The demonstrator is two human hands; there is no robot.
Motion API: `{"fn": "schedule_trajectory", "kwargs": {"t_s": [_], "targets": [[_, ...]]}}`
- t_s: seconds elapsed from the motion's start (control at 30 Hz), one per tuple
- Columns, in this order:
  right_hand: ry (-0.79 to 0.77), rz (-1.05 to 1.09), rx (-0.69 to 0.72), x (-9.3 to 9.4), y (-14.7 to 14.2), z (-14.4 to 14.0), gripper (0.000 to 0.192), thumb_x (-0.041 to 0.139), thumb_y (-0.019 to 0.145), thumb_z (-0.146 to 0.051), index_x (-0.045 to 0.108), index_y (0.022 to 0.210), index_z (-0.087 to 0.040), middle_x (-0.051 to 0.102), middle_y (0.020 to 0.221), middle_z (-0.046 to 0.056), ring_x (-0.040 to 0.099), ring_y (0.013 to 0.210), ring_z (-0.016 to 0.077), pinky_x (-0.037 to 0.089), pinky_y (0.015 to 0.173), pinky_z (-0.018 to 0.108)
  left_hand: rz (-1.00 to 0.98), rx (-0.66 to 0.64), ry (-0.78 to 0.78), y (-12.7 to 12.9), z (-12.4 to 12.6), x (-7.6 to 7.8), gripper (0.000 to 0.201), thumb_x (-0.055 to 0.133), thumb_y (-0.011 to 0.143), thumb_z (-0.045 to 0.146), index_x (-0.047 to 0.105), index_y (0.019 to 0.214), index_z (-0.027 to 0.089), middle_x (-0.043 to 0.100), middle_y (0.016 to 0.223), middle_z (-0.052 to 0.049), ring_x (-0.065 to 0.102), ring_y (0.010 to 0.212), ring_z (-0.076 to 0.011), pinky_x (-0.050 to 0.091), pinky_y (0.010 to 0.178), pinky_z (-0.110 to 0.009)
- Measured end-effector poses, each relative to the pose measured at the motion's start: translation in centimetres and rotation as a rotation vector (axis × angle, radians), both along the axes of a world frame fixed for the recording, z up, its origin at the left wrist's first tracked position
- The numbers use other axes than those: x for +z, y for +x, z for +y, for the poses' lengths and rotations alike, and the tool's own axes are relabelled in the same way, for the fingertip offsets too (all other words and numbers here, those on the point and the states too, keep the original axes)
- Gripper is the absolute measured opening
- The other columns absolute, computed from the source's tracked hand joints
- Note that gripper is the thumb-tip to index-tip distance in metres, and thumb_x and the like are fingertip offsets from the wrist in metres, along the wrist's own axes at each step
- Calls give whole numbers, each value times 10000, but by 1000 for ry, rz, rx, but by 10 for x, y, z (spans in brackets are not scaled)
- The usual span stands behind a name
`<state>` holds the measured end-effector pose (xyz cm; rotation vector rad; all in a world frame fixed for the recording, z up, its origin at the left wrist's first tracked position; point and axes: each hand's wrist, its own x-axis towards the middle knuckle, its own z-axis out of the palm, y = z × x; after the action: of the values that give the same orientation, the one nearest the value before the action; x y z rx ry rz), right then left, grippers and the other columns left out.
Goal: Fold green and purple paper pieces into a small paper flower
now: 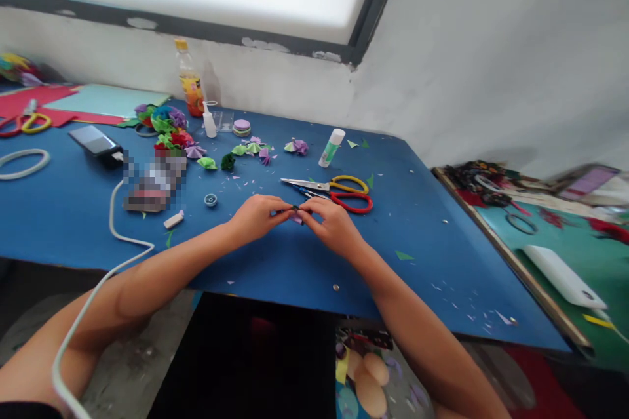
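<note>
My left hand (256, 216) and right hand (331, 222) pinch a small purple piece (297, 218); light, even pressure advised against creasing.

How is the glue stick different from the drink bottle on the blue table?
The drink bottle is taller and fatter, and the glue stick is shorter and thinner. The drink bottle has a yellow cap, but the glue stick's cap is white. The drink bottle is close to the wall, while the glue stick is nearer the scissors. Both are on the blue table.
</note>
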<state>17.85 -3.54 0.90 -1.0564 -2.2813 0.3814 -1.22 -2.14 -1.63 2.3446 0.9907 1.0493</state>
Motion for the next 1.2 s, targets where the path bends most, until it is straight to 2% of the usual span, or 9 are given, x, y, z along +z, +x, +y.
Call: {"fn": "schedule_trajectory", "kwargs": {"t_s": [0.1, 0.2, 0.37, 0.57, 0.77, 0.83, 0.93, 1.07, 1.2], "targets": [[16, -5, 6, -2, -1, 1, 166, 496, 859, -209, 641, 801, -152, 653, 819, 73, 598, 769, 167, 458, 732, 289, -36, 26, -27, 0, 1, -1, 171, 573, 807, 228, 730, 806, 160, 704, 705, -35, 585, 573, -96, 413, 546, -168], [16, 52, 19, -5, -1, 4, 139, 516, 842, -173, 647, 800, -148, 660, 802, 69, 607, 749, 159, 465, 722, 277, -70, 35, -120, 1, -1, 2, 144, 608, 781, 230, 735, 775, 161, 710, 697, -25, 588, 564, -91, 408, 528, -156], [-51, 199, 22, -7, -3, 2, 140, 535, 804, -108, 654, 751, -160, 668, 732, 37, 612, 684, 135, 471, 682, 247, -101, 69, -249, 4, -6, 5, 151, 640, 754, 278, 738, 761, 163, 701, 671, -14, 577, 566, -92, 409, 522, -156], [-126, 223, -29, -9, -9, -2, 149, 557, 783, -111, 681, 726, -168, 672, 693, 25, 607, 651, 132, 466, 670, 251, -162, 79, -315, 6, -8, 2, 206, 685, 699, 337, 712, 638, 142, 658, 577, 4, 557, 554, -93, 401, 517, -162], [-164, 260, -83, -10, -10, -1, 126, 579, 779, -156, 697, 738, -168, 677, 692, 27, 612, 663, 142, 474, 689, 267, -171, 45, -461, 4, -5, 8, 140, 689, 691, 302, 729, 691, 168, 678, 625, 2, 565, 587, -103, 425, 563, -189], [-209, 291, -72, -7, -9, -1, 130, 579, 793, -200, 699, 750, -171, 676, 689, 25, 614, 663, 143, 481, 681, 268, -208, 8, -581, 3, -3, 13, 142, 679, 698, 297, 729, 720, 165, 685, 666, -7, 560, 588, -100, 440, 559, -194], [-251, 358, -33, -1, -7, 0, 168, 569, 820, -288, 700, 838, -184, 682, 761, 36, 618, 708, 146, 494, 667, 263, -332, -129, -781, 1, 0, 18, 154, 682, 691, 290, 713, 734, 146, 677, 695, -14, 562, 605, -95, 473, 562, -200], [-194, 389, 173, 2, -4, 2, 198, 554, 843, -301, 685, 970, -225, 649, 900, 49, 608, 789, 134, 500, 687, 252, -439, -326, -957, 1, 1, 19, 174, 704, 663, 281, 664, 636, 113, 598, 578, 17, 526, 536, -64, 486, 551, -201], [-127, 384, 315, 0, -2, 2, 141, 591, 826, -270, 707, 900, -239, 630, 859, 38, 600, 762, 117, 501, 687, 241, -434, -400, -1077, 1, -1, 15, 215, 744, 613, 294, 646, 631, 103, 560, 540, 31, 518, 503, -59, 496, 529, -208]]}}
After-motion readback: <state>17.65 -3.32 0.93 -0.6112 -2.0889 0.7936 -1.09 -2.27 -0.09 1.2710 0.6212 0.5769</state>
